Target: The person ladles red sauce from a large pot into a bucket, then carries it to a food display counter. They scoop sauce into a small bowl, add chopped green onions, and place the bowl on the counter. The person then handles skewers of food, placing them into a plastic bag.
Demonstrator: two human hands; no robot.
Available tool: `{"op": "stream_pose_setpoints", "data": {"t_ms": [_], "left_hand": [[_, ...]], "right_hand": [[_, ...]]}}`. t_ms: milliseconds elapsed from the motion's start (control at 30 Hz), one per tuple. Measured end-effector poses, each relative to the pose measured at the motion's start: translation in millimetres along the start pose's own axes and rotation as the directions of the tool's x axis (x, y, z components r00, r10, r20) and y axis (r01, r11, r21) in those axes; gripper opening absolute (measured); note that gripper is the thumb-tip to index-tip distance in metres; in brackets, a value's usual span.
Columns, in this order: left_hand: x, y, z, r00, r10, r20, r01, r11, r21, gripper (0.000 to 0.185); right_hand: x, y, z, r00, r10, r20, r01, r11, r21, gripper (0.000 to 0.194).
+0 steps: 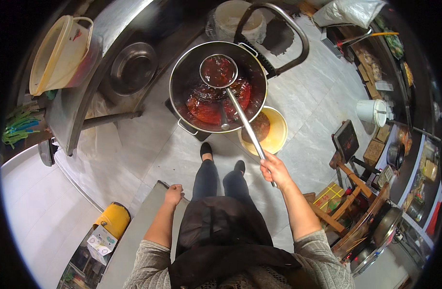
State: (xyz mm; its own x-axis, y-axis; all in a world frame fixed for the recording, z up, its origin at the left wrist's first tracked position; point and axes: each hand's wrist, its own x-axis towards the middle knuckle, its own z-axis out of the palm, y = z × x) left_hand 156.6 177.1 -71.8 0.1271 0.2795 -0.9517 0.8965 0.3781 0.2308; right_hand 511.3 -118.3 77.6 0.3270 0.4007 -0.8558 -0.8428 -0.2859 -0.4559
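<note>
My right hand (274, 169) is closed around the handle (247, 123) of a long metal ladle. The ladle's round bowl (219, 70) is full of dark red liquid with bits in it. It is over a large deep metal pot (173, 90), inside the rim's outline. Glossy red, oily liquid (206, 108) lies in the pot. Partly under the pot's near right side, a yellowish bucket (281, 135) stands with brown-red contents. My left hand (174, 195) is loosely curled beside the corner of a grey tabletop (143, 224), with nothing visible in it.
A curved metal tube frame (305, 39) stands beyond the pot. At left are a metal basin (134, 68) and a cream bucket (58, 57). A scale display (345, 141), a wooden stool (347, 202) and loaded shelves line the right. A yellow cylinder (113, 218) sits lower left.
</note>
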Motion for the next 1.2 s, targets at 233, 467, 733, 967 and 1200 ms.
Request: {"op": "stream_pose_setpoints", "data": {"t_ms": [233,467,733,967,1200], "left_hand": [[-5,-5,29,0.997,0.082,-0.002,-0.081,0.993,0.084,0.034],[-23,6,66,0.994,0.111,-0.012,-0.109,0.986,0.124,0.034],[-30,9,93,0.992,0.121,0.019,-0.123,0.984,0.125,0.035],[-27,-9,84,0.996,0.081,-0.024,-0.078,0.993,0.092,0.031],[-19,-23,75,0.998,0.052,-0.043,-0.051,0.998,0.041,0.032]], "right_hand": [[-125,42,-51,0.998,0.005,-0.068,0.000,0.997,0.077,0.056],[-206,110,-110,0.965,0.025,-0.263,-0.010,0.998,0.059,0.052],[-158,171,-157,0.928,-0.006,-0.372,-0.038,0.993,-0.111,0.046],[-85,211,-165,0.781,-0.363,-0.509,0.066,0.857,-0.510,0.050],[-107,184,-132,0.693,-0.454,-0.560,-0.173,0.650,-0.740,0.056]]}}
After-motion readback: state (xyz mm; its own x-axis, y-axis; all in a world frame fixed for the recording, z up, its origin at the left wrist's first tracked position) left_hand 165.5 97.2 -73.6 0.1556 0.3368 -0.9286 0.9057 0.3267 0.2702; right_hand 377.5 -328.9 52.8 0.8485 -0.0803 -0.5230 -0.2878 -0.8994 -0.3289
